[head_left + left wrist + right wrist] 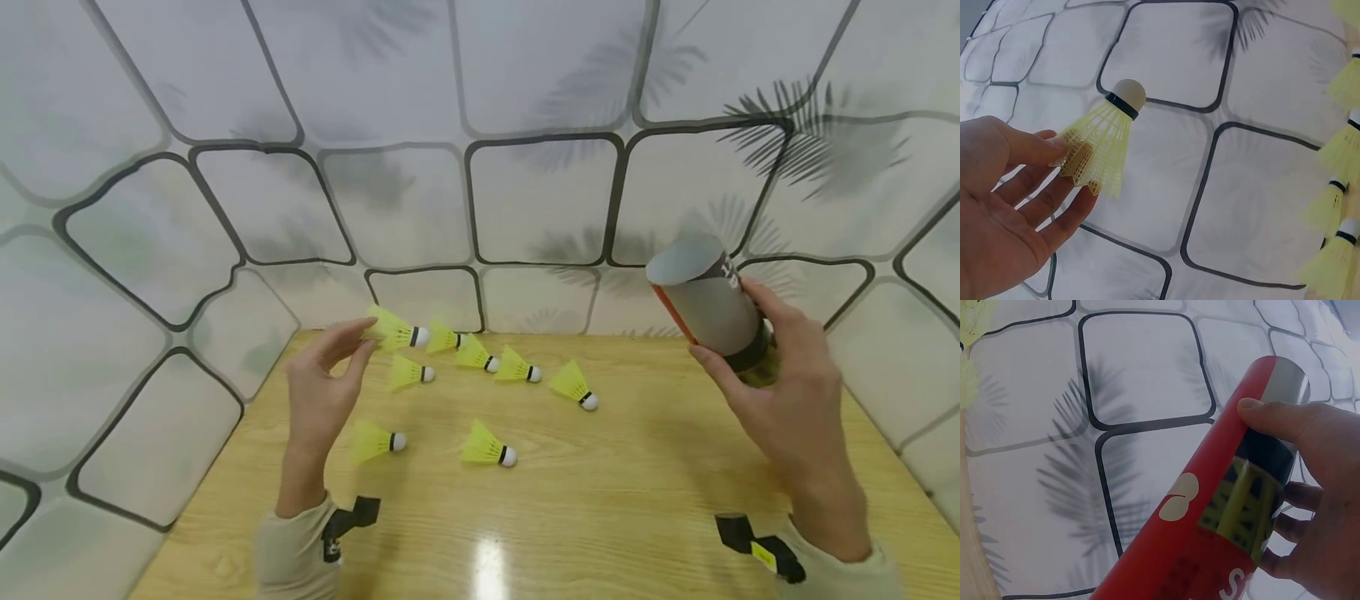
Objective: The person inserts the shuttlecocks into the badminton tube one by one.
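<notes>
Through the head view I have the left hand at eight o'clock, pinching a yellow shuttlecock by its skirt, raised over the tabletop; the left wrist view adds what that view hides, thumb and fingers on the netting and the white cork pointing to one o'clock. My right hand, between three and four, is wrapped around a tube, tilted with its pale end toward eleven. The head view gives me mostly its grey side; only the right wrist view shows the broad red face with a pale emblem and a yellow-green patterned band, contents or print, I cannot tell. Farther out, seven loose shuttlecocks lie on the tabletop, one near six o'clock, one near seven. Behind, toward twelve, stands the stone-patterned wall.
</notes>
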{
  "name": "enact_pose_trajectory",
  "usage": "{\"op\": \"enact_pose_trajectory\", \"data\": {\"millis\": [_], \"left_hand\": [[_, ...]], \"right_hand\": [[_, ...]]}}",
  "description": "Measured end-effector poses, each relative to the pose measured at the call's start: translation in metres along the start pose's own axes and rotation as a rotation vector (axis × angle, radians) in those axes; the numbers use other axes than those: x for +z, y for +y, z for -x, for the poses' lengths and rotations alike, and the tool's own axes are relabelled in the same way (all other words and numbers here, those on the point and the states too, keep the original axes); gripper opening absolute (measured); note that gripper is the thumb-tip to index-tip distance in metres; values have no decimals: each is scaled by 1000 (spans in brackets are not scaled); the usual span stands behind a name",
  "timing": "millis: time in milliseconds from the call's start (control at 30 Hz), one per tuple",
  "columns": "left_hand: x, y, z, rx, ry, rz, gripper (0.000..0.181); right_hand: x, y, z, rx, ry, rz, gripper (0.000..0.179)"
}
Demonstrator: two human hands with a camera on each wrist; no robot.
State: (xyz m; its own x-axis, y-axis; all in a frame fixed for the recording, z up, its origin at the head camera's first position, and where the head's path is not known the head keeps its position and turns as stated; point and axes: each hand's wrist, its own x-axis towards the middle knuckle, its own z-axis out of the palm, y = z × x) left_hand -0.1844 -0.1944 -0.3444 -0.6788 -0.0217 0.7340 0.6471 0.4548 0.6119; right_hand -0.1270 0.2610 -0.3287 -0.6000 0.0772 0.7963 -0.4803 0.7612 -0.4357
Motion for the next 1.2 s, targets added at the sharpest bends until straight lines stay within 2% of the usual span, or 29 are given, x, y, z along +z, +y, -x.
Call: {"op": "enact_pose_trajectory", "data": {"millis": [200, 333, 467, 567, 633, 867, 1200], "left_hand": [[18, 19, -7, 62, 25, 130, 25], [25, 27, -9, 56, 35, 182, 24], [33, 32, -12, 37, 52, 216, 24], [39, 35, -13, 19, 63, 239, 25], [44, 35, -13, 14, 64, 263, 27], [57, 35, -9, 18, 43, 266, 25], [66, 43, -4, 59, 57, 318, 26]], "right_hand": [[6, -2, 2, -54, -45, 2, 82], [15, -3, 4, -96, -74, -19, 70], [23, -7, 6, -105, -116, -10, 72], [26, -9, 7, -105, -137, -1, 87], [28, -10, 7, -107, -143, -1, 91], [29, -12, 11, -91, -173, -3, 91], [37, -14, 10, -164, -247, -26, 87]]}}
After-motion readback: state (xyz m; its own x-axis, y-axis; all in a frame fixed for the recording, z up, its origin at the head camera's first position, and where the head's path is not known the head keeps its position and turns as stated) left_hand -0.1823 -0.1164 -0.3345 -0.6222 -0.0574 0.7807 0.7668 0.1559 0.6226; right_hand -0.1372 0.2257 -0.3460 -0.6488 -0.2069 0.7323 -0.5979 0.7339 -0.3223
